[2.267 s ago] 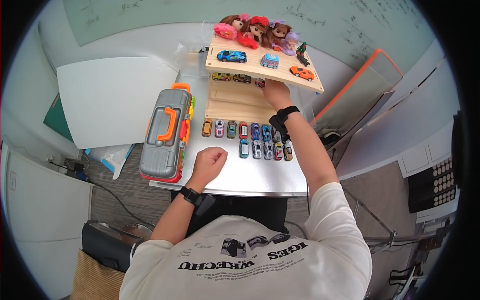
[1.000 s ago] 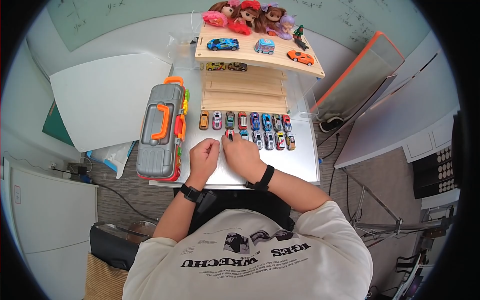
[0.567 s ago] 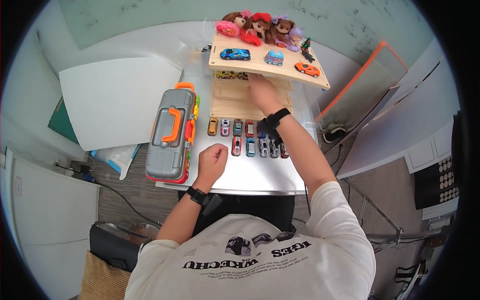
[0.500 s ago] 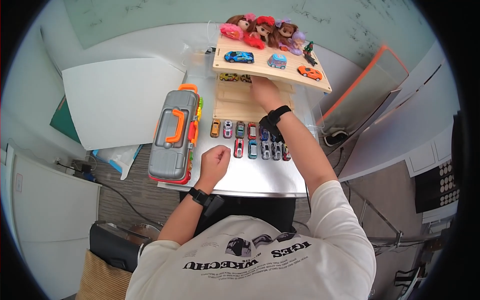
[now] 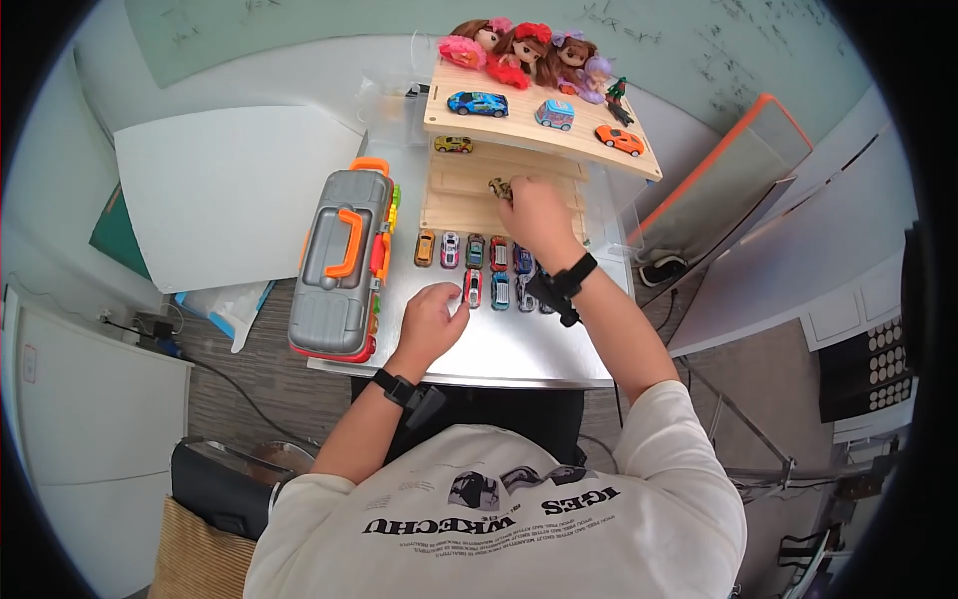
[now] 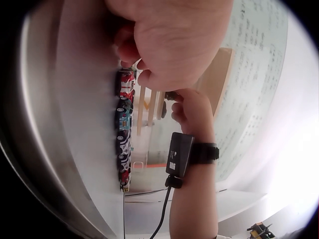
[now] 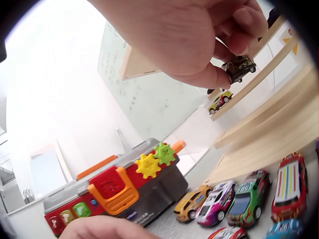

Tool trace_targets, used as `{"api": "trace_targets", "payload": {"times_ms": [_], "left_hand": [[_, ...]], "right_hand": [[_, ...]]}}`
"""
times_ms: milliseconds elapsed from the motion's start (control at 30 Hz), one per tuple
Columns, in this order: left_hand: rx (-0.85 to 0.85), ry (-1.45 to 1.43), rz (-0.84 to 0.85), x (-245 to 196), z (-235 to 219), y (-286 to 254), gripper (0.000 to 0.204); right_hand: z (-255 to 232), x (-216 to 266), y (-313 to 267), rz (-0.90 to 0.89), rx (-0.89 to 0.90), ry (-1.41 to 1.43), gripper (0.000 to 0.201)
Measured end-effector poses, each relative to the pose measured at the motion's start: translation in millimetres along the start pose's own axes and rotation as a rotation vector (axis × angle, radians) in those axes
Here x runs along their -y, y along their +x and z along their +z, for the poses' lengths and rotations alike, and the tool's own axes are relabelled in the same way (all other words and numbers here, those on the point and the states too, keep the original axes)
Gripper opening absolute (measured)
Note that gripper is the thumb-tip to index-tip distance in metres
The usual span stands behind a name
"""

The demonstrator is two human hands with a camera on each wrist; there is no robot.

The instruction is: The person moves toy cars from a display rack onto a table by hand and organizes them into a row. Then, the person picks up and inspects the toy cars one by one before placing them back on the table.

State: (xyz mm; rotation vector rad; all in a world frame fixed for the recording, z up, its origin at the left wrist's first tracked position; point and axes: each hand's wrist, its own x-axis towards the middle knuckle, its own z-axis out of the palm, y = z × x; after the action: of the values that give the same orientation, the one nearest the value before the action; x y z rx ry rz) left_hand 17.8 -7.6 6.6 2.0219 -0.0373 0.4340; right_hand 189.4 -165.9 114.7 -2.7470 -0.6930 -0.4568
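Observation:
My right hand (image 5: 539, 215) pinches a dark toy car with gold markings (image 7: 240, 68) between thumb and fingers, in front of the wooden shelf's lower steps (image 5: 454, 185). One yellow toy car (image 5: 453, 145) stands alone on the step under the top board. My left hand (image 5: 431, 324) is low over the metal table, fingers loosely bent and holding nothing. Its fingertips are right beside a red-and-white toy car (image 5: 472, 288), at the left end of the nearer row. Behind that row runs a second one, starting with an orange-yellow car (image 5: 425, 249); my right wrist hides part of both.
A grey toy toolbox (image 5: 334, 309) with orange handles stands at the table's left. The shelf's top board (image 5: 519, 124) juts out above, carrying a blue car (image 5: 477, 104), a small bus (image 5: 555, 114), an orange car (image 5: 620, 140) and several dolls (image 5: 529, 55).
A red-and-white car now stands in the nearer row. My right hand has since taken the dark car off the upper step and drawn it down and nearer. My left fingers have loosened.

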Motion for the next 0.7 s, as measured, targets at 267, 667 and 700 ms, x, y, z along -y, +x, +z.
{"api": "trace_targets", "payload": {"times_ms": [267, 667, 700], "left_hand": [[-0.036, 0.058, 0.193, 4, 6, 1, 0.022], [-0.055, 0.033, -0.028, -3, -3, -8, 0.014], [-0.122, 0.073, -0.033, 0, -5, -12, 0.014]], "right_hand": [[-28, 21, -49, -0.016, -0.025, 0.135, 0.021], [-5, 70, -116, -0.100, 0.060, 0.204, 0.028], [1, 76, -122, -0.112, 0.084, 0.196, 0.028]]}}
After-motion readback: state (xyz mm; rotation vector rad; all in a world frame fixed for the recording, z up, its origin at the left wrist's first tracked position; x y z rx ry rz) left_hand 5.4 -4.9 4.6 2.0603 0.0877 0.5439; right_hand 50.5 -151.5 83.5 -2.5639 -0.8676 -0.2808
